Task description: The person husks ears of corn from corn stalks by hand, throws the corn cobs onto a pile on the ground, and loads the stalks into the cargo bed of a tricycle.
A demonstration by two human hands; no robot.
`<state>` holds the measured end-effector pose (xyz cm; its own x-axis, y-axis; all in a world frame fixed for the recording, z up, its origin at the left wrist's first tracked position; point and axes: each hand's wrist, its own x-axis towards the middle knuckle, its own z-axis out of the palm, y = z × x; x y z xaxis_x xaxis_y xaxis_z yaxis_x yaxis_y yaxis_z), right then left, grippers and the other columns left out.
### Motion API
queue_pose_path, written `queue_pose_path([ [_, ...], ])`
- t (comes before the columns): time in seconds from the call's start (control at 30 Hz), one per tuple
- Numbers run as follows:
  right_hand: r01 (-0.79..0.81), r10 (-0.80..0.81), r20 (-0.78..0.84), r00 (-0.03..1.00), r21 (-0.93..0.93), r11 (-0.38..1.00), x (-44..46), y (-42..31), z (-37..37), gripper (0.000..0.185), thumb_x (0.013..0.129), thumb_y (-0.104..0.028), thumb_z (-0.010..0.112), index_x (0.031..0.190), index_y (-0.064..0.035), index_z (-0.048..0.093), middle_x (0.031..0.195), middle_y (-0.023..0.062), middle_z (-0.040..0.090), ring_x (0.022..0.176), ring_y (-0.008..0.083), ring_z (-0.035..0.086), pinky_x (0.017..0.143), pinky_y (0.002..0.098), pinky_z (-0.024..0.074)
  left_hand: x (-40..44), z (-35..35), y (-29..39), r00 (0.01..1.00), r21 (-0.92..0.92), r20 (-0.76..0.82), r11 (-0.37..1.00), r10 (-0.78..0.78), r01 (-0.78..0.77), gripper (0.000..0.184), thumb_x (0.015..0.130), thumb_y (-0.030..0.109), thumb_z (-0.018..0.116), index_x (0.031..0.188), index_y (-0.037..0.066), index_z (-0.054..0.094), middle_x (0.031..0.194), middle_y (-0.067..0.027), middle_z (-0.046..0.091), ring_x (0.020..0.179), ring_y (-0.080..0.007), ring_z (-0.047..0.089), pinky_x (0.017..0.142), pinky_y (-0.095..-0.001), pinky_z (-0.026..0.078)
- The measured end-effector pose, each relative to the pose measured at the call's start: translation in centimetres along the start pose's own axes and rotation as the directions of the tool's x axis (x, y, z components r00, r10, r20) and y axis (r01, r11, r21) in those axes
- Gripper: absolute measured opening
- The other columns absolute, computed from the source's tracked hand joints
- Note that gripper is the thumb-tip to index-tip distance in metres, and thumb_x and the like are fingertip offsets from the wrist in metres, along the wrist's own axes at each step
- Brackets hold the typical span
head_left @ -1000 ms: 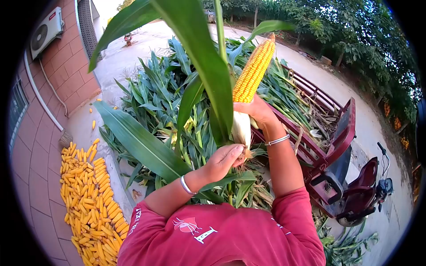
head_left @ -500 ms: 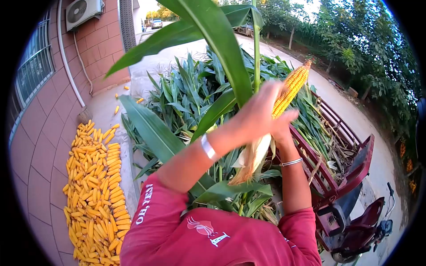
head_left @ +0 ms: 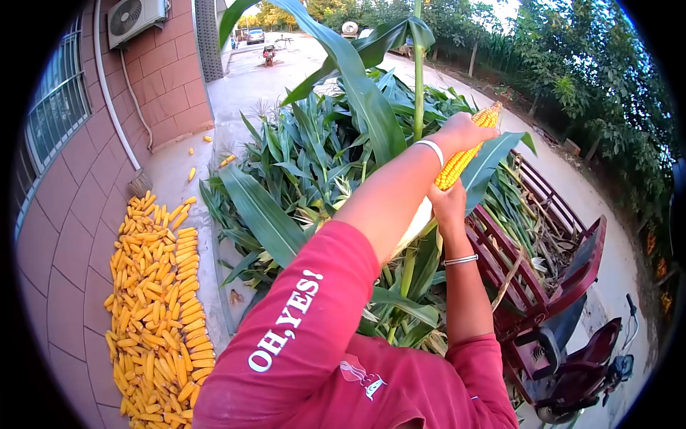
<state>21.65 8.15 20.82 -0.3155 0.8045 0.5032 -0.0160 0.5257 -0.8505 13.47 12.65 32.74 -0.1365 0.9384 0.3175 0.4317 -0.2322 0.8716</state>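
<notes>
A yellow ear of corn (head_left: 457,168) slants up to the right in front of me, its kernels bare. My left hand (head_left: 466,134) is closed around its upper part, just below the tip. Lower down, my right hand (head_left: 448,204) is closed around the base of the ear, where pale husk (head_left: 416,227) hangs down, partly hidden behind my left forearm. A tall green corn stalk (head_left: 419,93) with long leaves stands close to the left of the ear.
Husked ears (head_left: 153,307) lie piled along the tiled wall (head_left: 68,264) at left. Cut green corn plants (head_left: 307,150) form a large heap ahead. At right stands a red cargo tricycle (head_left: 543,314) with stalks in its bed. An air-conditioner unit (head_left: 136,21) hangs at upper left.
My left hand has moved up and right, from beside the middle of the ear to a grip near its tip. My right hand stays at the base.
</notes>
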Motion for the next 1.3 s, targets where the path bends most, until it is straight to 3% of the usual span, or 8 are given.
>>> queue_pose_path([
  [0.23,0.037,-0.028,-0.043,0.999,0.229,0.973,-0.4,0.5,1.3,0.039,0.076,-0.023,0.076,0.104,0.0012,0.064,0.095,0.0110,0.071,0.084,0.0165,0.067,0.074,0.0322,0.0510,2.7,0.5,-1.7,0.981,0.188,0.081,0.969,-0.178,0.160,0.050,0.075,0.044,0.071,0.085,-0.004,0.068,0.079,-0.0145,0.069,0.064,-0.0241,0.067,0.063,-0.0366,0.054],
  [0.5,-0.015,0.029,-0.062,0.998,0.227,0.974,-0.8,0.6,1.6,0.036,0.077,-0.026,0.075,0.101,-0.0014,0.067,0.091,0.0102,0.072,0.081,0.0177,0.069,0.071,0.0326,0.0518,3.1,0.8,-1.8,0.878,0.275,0.292,0.913,-0.378,0.302,0.045,0.080,0.048,0.067,0.080,0.004,0.060,0.070,-0.0103,0.062,0.058,-0.0211,0.060,0.054,-0.0362,0.049],
  [0.57,-0.043,0.058,-0.062,0.996,0.229,0.973,-2.0,-1.2,1.8,0.041,0.075,-0.028,0.075,0.103,0.0009,0.064,0.089,0.0139,0.071,0.080,0.0228,0.069,0.072,0.0346,0.0521,3.3,0.5,-1.9,0.791,0.393,0.390,0.862,-0.471,0.319,0.046,0.081,0.050,0.067,0.082,0.004,0.060,0.071,-0.0102,0.063,0.058,-0.0205,0.061,0.054,-0.0361,0.050],
  [0.63,-0.101,0.095,-0.074,0.993,-0.081,0.992,-2.8,-2.0,2.4,0.053,0.070,-0.031,0.077,0.103,0.0045,0.056,0.093,0.0239,0.066,0.087,0.0363,0.066,0.077,0.0409,0.0512,2.2,1.1,-1.0,0.732,0.545,0.369,0.771,-0.573,0.329,0.048,0.081,0.053,0.065,0.084,0.005,0.059,0.073,-0.0093,0.063,0.058,-0.0195,0.061,0.053,-0.0353,0.050],
  [0.83,0.070,-0.078,-0.128,0.989,-0.067,0.995,-1.8,-1.4,-0.3,0.046,0.071,-0.027,0.074,0.102,0.0009,0.056,0.091,0.0225,0.065,0.087,0.0383,0.064,0.076,0.0426,0.0498,0.3,0.5,1.9,0.924,0.150,0.327,0.976,-0.199,0.157,0.055,0.078,0.050,0.071,0.095,0.000,0.058,0.072,-0.0077,0.061,0.059,-0.0159,0.061,0.054,-0.0287,0.051],
  [0.97,0.044,-0.068,-0.149,0.986,-0.158,0.986,-1.4,-1.3,-0.8,0.041,0.073,-0.028,0.072,0.097,0.0008,0.054,0.087,0.0230,0.064,0.083,0.0410,0.062,0.073,0.0451,0.0493,-1.6,-0.1,2.3,0.985,-0.058,0.083,0.987,0.153,-0.149,0.042,0.079,0.038,0.073,0.090,0.000,0.058,0.067,-0.0071,0.062,0.054,-0.0145,0.062,0.050,-0.0283,0.051],
  [1.03,0.067,-0.103,-0.165,0.981,-0.212,0.975,-1.2,-1.0,-0.7,0.041,0.074,-0.029,0.070,0.095,0.0020,0.053,0.085,0.0241,0.064,0.083,0.0414,0.063,0.073,0.0462,0.0495,-2.4,-0.7,2.8,0.883,-0.205,-0.301,0.880,0.361,-0.430,0.039,0.079,0.033,0.074,0.089,0.001,0.056,0.067,-0.0067,0.061,0.052,-0.0143,0.061,0.049,-0.0275,0.050],
  [1.3,0.006,-0.044,-0.108,0.993,-0.329,0.944,-1.0,-2.0,0.0,0.042,0.077,-0.030,0.066,0.096,0.0049,0.054,0.085,0.0265,0.064,0.082,0.0426,0.063,0.076,0.0479,0.0492,-0.6,-2.1,1.7,0.861,-0.287,-0.451,0.876,0.234,-0.388,0.037,0.081,0.028,0.073,0.094,0.000,0.054,0.069,-0.0082,0.060,0.055,-0.0161,0.061,0.051,-0.0285,0.050],
])
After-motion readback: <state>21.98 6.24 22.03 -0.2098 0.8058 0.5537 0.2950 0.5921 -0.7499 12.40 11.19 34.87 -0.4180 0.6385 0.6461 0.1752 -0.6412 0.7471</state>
